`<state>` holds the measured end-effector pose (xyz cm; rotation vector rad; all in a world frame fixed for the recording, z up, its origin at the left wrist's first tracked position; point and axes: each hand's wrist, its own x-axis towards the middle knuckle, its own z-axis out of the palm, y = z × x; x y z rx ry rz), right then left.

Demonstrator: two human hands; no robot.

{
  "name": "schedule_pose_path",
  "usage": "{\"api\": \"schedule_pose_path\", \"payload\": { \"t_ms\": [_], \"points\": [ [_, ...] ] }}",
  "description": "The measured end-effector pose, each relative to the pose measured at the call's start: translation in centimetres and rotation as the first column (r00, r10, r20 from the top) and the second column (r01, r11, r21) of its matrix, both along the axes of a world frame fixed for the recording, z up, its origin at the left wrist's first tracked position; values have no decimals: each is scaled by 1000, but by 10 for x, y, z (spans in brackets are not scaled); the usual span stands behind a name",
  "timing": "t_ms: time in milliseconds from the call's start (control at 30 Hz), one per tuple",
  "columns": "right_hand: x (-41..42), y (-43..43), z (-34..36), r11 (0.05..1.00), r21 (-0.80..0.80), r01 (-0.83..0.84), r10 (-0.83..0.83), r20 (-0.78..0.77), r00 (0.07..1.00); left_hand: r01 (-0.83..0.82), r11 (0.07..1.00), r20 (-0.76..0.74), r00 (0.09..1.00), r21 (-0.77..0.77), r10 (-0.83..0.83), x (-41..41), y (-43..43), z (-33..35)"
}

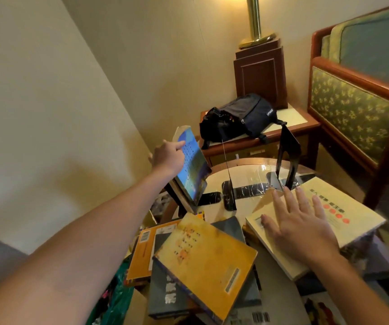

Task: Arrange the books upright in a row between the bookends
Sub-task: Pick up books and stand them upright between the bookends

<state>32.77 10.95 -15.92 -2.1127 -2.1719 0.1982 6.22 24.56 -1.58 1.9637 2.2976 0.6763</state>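
Note:
My left hand (167, 156) holds a blue-covered book (192, 167) tilted nearly upright at the table's left edge, fingers on its cover. A thin black bookend (228, 195) stands just right of it, seen edge-on. A second black bookend (288, 158) stands farther right at the back. My right hand (299, 221) lies flat with spread fingers on a cream book (357, 214) lying on the table. A yellow book (207, 261) lies on top of a grey book (165, 294) and an orange book (142, 252) in a loose pile at the front.
The books sit on a round glass-topped table (247, 177). Behind it a side table (292, 120) carries a black bag (238, 118) and a brass lamp (255, 22) on a wooden stand. A green-patterned wooden armchair (355, 109) stands at the right. A wall runs along the left.

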Motion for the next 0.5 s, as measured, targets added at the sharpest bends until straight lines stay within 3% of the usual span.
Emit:
{"api": "schedule_pose_path", "payload": {
  "t_ms": [233,500],
  "points": [
    [-1,-1,0,1000,-6,-1,1,-7,1000,124,992,-159,979,-18,-125,-8,6,-54],
    [-2,-1,1,1000,-16,5,-5,-19,1000,193,981,-273,943,-19,-191,-5,7,-59]
  ]
}}
